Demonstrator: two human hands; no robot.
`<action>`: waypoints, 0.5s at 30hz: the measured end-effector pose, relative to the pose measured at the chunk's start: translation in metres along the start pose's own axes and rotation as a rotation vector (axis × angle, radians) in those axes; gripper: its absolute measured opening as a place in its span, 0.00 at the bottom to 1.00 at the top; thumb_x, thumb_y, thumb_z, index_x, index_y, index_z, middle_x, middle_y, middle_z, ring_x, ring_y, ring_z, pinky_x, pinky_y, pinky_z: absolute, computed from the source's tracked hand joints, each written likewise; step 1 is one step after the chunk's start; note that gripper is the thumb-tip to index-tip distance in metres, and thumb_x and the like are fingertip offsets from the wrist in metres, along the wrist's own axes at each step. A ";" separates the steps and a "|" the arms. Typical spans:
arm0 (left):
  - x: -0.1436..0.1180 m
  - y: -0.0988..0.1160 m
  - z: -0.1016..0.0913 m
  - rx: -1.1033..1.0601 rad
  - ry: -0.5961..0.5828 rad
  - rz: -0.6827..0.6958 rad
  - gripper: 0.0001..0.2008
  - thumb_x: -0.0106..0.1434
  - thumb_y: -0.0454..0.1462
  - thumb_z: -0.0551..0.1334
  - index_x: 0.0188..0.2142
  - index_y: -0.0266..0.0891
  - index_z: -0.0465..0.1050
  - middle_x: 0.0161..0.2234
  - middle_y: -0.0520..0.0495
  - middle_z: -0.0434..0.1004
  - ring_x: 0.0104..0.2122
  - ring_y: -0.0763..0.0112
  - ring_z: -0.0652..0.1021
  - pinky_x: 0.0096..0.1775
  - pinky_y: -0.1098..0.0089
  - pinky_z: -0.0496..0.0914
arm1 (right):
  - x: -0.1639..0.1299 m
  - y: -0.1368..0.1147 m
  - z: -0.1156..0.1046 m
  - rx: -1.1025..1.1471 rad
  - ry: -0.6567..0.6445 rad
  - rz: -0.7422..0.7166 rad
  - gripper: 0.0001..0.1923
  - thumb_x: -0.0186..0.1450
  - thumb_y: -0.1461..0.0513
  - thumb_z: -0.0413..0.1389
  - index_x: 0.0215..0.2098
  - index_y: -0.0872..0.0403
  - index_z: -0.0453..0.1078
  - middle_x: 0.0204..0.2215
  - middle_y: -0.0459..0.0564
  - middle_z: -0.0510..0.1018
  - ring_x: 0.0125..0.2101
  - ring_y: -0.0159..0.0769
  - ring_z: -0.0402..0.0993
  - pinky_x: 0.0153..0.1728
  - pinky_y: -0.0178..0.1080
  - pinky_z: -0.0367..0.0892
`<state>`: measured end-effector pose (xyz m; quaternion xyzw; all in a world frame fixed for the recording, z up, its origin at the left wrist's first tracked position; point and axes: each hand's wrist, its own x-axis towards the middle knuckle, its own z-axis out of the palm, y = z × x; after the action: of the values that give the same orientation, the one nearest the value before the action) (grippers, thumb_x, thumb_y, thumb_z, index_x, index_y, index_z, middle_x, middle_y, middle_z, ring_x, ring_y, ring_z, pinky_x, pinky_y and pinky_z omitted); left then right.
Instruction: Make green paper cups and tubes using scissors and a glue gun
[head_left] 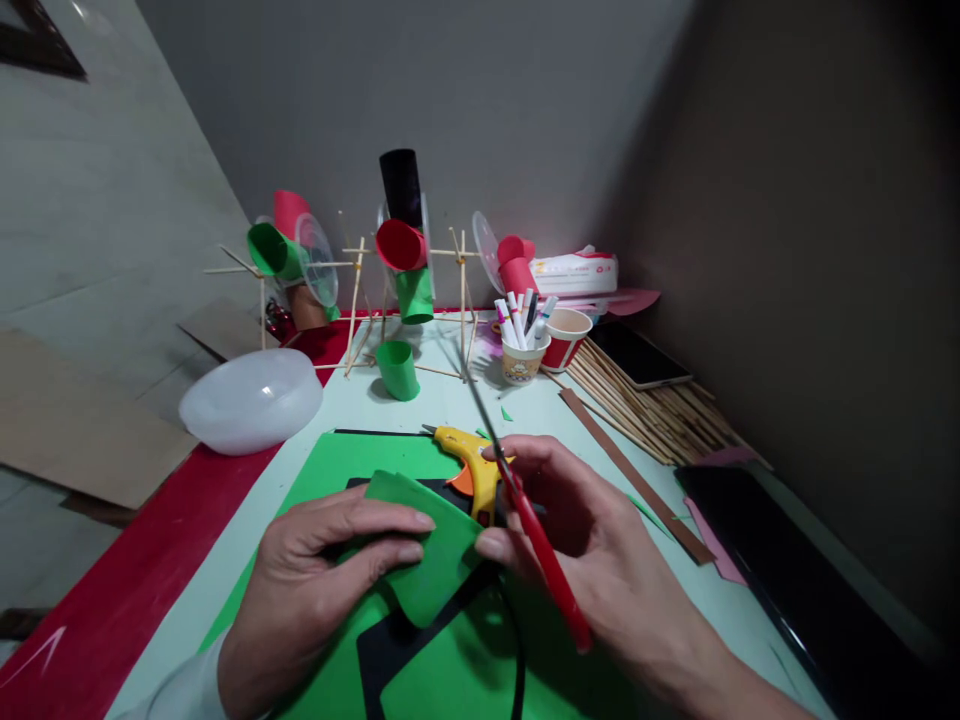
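Note:
My left hand (315,570) pinches a curled piece of green paper (431,560) above larger green and black sheets (330,465) on the table. My right hand (600,545) grips red-handled scissors (544,560), their thin blades pointing up and away from me, and its fingertips also touch the right edge of the green piece. A yellow glue gun (469,460) lies just behind the two hands.
A stick frame carrying red, green and black paper cups (401,245) stands at the back. A green cup (397,370), a white bowl (251,400), a cup of markers (521,345), bamboo sticks (645,405), a phone (637,355) and a brown strip (634,475) surround it.

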<state>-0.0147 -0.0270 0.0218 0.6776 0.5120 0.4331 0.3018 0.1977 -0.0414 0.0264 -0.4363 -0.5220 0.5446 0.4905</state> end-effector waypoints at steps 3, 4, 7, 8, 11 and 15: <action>0.004 0.001 -0.006 -0.011 0.043 0.050 0.14 0.49 0.31 0.71 0.28 0.58 0.85 0.26 0.60 0.86 0.25 0.75 0.82 0.30 0.81 0.71 | -0.001 -0.007 -0.008 -0.140 -0.015 -0.039 0.16 0.58 0.57 0.67 0.44 0.47 0.74 0.36 0.45 0.80 0.34 0.35 0.76 0.36 0.34 0.73; 0.005 0.002 -0.008 -0.016 0.065 0.065 0.14 0.49 0.30 0.71 0.27 0.58 0.85 0.26 0.61 0.86 0.25 0.76 0.82 0.30 0.83 0.71 | -0.001 -0.010 -0.011 -0.205 -0.015 -0.042 0.15 0.58 0.56 0.67 0.43 0.47 0.76 0.37 0.47 0.81 0.35 0.37 0.78 0.35 0.35 0.74; 0.009 0.003 -0.016 -0.036 0.121 0.085 0.14 0.49 0.30 0.71 0.27 0.57 0.85 0.26 0.61 0.86 0.26 0.77 0.82 0.31 0.85 0.72 | -0.002 -0.020 -0.017 -0.418 -0.015 -0.051 0.16 0.58 0.54 0.66 0.44 0.45 0.78 0.40 0.48 0.84 0.36 0.43 0.82 0.33 0.37 0.76; 0.010 0.002 -0.018 -0.043 0.134 0.087 0.14 0.49 0.30 0.71 0.28 0.56 0.85 0.26 0.61 0.86 0.26 0.77 0.82 0.31 0.85 0.72 | -0.002 -0.022 -0.018 -0.477 -0.023 -0.065 0.16 0.59 0.54 0.65 0.45 0.45 0.79 0.39 0.47 0.84 0.35 0.43 0.82 0.31 0.36 0.77; 0.010 -0.001 -0.022 -0.057 0.150 0.097 0.14 0.51 0.29 0.71 0.31 0.55 0.85 0.26 0.60 0.85 0.25 0.76 0.81 0.30 0.84 0.73 | -0.003 -0.027 -0.021 -0.606 -0.066 -0.161 0.14 0.60 0.57 0.62 0.45 0.44 0.78 0.36 0.45 0.85 0.30 0.43 0.83 0.24 0.34 0.75; 0.010 -0.004 -0.024 -0.071 0.154 0.100 0.14 0.51 0.29 0.71 0.31 0.54 0.85 0.27 0.59 0.85 0.25 0.76 0.81 0.30 0.84 0.73 | -0.011 -0.021 -0.029 -0.804 -0.062 -0.288 0.19 0.57 0.55 0.63 0.47 0.41 0.76 0.43 0.44 0.85 0.37 0.46 0.84 0.27 0.33 0.77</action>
<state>-0.0367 -0.0170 0.0322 0.6559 0.4834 0.5164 0.2635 0.2296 -0.0487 0.0448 -0.4990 -0.7627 0.2367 0.3366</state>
